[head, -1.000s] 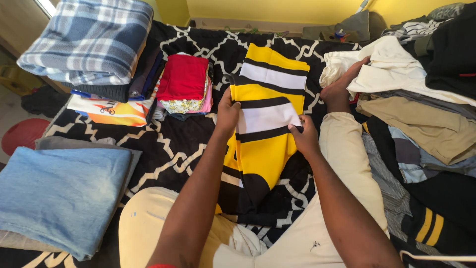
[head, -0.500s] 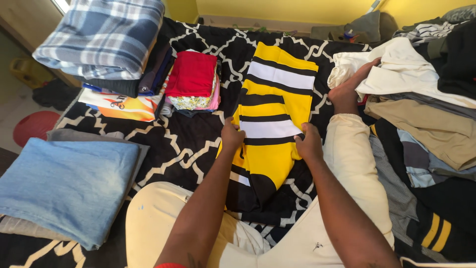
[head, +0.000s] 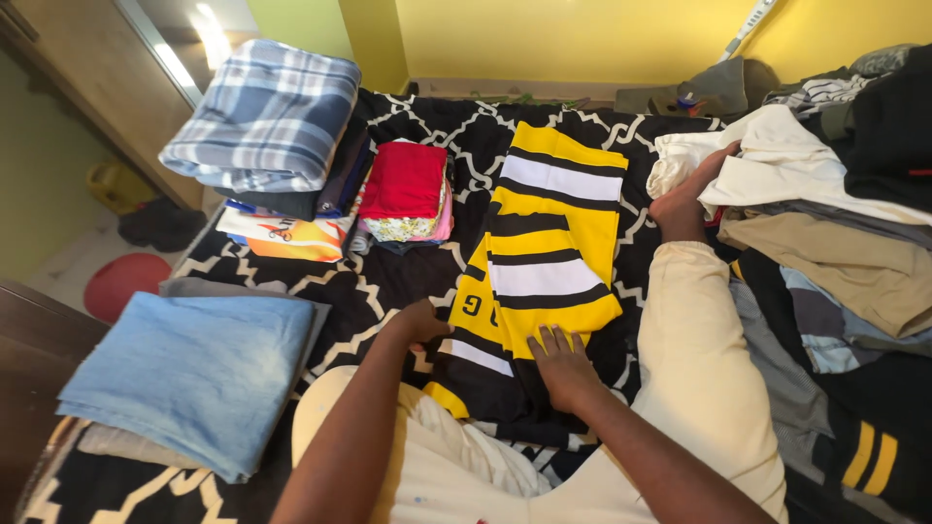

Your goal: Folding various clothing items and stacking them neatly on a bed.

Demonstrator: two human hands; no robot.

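Covering the bed, a black-and-white patterned bedspread (head: 388,281) meets yellow walls (head: 544,39).

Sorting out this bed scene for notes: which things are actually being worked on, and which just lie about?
In hand: yellow striped garment, left hand, right hand.
Lying about: plaid blanket, red folded cloth, blue denim, unfolded clothes pile.

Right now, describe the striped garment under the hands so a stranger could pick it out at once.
Start at the black and white patterned bedspread. In its middle, straight ahead of the person's knees, lies the striped garment, with the left hand at its edge and the right hand flat on it. Unlike the plain red stack beside it, it has bold yellow, black and white bands.
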